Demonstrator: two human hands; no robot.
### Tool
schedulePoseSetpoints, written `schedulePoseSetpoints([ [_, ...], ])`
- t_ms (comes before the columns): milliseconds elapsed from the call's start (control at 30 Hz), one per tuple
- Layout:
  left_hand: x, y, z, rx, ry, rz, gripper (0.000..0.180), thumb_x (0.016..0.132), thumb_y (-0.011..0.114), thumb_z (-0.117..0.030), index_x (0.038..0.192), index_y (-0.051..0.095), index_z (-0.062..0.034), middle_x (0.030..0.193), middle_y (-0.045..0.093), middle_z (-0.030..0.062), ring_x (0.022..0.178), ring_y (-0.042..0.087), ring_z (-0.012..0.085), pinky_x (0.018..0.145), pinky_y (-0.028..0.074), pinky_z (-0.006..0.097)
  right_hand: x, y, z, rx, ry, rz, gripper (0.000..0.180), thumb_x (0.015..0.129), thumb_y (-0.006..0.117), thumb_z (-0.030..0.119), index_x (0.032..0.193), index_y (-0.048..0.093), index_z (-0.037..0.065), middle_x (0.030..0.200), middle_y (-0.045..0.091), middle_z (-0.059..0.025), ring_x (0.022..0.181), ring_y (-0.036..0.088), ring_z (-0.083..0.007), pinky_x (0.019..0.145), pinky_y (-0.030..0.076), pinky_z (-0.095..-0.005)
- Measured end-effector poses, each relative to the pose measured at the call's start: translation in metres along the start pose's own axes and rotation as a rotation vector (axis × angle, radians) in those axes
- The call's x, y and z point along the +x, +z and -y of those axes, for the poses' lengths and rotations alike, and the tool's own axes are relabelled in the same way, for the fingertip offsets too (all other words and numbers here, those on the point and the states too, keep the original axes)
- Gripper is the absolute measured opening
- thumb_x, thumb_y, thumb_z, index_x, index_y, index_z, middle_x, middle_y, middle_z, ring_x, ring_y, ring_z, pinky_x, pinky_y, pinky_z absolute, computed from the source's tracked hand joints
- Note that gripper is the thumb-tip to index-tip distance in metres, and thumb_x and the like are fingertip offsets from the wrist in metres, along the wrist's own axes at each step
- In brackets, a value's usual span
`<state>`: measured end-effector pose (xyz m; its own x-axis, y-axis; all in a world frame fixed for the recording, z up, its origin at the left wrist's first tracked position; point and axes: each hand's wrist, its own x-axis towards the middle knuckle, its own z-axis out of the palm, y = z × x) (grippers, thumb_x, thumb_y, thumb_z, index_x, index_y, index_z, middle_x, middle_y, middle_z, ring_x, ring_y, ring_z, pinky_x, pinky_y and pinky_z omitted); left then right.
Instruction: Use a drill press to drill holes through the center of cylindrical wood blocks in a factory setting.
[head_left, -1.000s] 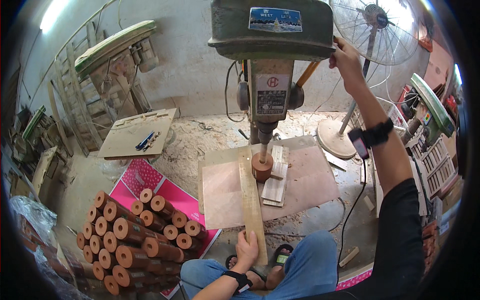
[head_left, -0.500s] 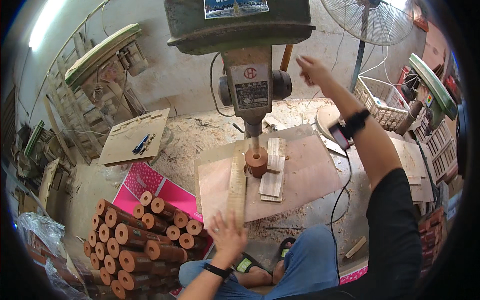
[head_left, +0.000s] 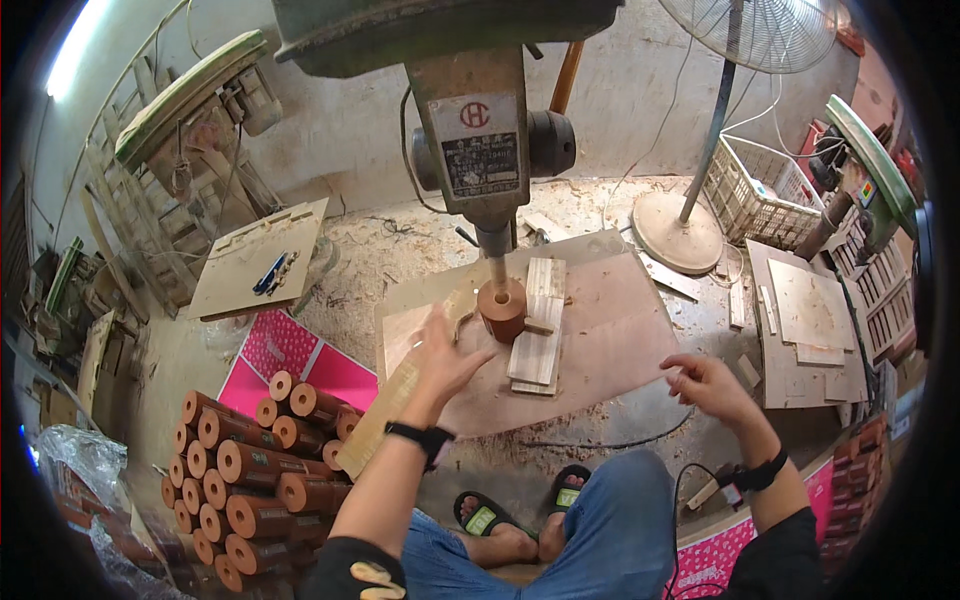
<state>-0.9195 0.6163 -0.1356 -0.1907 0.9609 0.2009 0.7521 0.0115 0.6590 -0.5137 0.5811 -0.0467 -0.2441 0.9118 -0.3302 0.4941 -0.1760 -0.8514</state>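
My left hand (head_left: 440, 365) is over the drill press table board (head_left: 610, 340), fingers spread and thumb out, slightly blurred. Beneath it a long pale wooden strip (head_left: 385, 415) slants toward the lower left; whether the hand touches it I cannot tell. Beyond the fingertips a reddish-brown cylinder (head_left: 503, 322) with a hole in its top stands upright under the drill press (head_left: 475, 140), the spindle close above the hole. Light wooden blocks (head_left: 540, 325) lie against the cylinder's right side. My right hand (head_left: 710, 385) hovers off the board's right edge, fingers loosely bent and apart, nothing visible in it.
A stack of drilled brown cylinders (head_left: 250, 465) lies at the lower left by a pink patterned sheet (head_left: 335, 360). Behind on the right stand a fan (head_left: 690, 225) and a plastic crate (head_left: 765, 190). Sawdust (head_left: 385, 255) covers the floor. A black cable (head_left: 620, 440) runs near the board.
My right hand has come down from beside the drill press head to the board's right edge. My left hand has moved forward toward the cylinder. The wooden strip has swung to a slant.
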Motion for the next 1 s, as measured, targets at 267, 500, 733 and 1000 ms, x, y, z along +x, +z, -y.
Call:
schedulePoseSetpoints([
  [267, 0.036, 0.036, -0.018, -0.431, -0.113, 0.143, 0.102, 0.062, 0.089, -0.026, 0.142, 0.033, 0.0027, 0.130, 0.055, 0.0185, 0.123, 0.053, 0.0281, 0.105, 0.042, 0.037, -0.027, 0.046, 0.005, -0.041, -0.080, 0.091, 0.030, 0.092, 0.065, 0.022, 0.117, 0.063, 0.005, 0.074, 0.062, -0.0031, 0.066, 0.054, -0.0089, 0.061, 0.046, -0.0259],
  [500, -0.005, 0.017, -0.010, -0.355, -0.166, -0.101, 0.068, 0.065, 0.084, -0.032, 0.116, 0.054, 0.0018, 0.110, 0.064, 0.0198, 0.103, 0.063, 0.0325, 0.090, 0.049, 0.041, -0.042, 0.055, 0.002, -0.157, -0.100, 0.079, 0.041, 0.090, 0.066, 0.037, 0.118, 0.064, 0.008, 0.079, 0.066, -0.0110, 0.072, 0.063, -0.0227, 0.068, 0.050, -0.0349],
  [733, -0.099, -0.077, -0.105, 0.058, 0.220, 0.377, 0.073, 0.057, 0.087, -0.021, 0.116, 0.052, 0.0019, 0.108, 0.061, 0.0164, 0.100, 0.062, 0.0285, 0.085, 0.050, 0.040, -0.046, 0.106, 0.044, -0.135, -0.548, 0.098, 0.102, 0.069, 0.080, 0.048, 0.148, 0.027, 0.009, 0.131, 0.046, -0.0237, 0.121, 0.048, -0.0411, 0.098, 0.044, -0.0446],
  [1000, -0.101, -0.063, -0.216, -0.013, 0.682, 0.856, 0.080, 0.068, 0.085, -0.022, 0.134, 0.045, -0.0005, 0.116, 0.059, 0.0218, 0.107, 0.056, 0.0380, 0.089, 0.046, 0.045, -0.152, 0.042, 0.013, -0.255, -0.363, -0.330, 0.078, 0.068, 0.072, 0.041, 0.130, 0.046, 0.001, 0.114, 0.058, -0.0238, 0.110, 0.055, -0.0384, 0.096, 0.046, -0.0433],
])
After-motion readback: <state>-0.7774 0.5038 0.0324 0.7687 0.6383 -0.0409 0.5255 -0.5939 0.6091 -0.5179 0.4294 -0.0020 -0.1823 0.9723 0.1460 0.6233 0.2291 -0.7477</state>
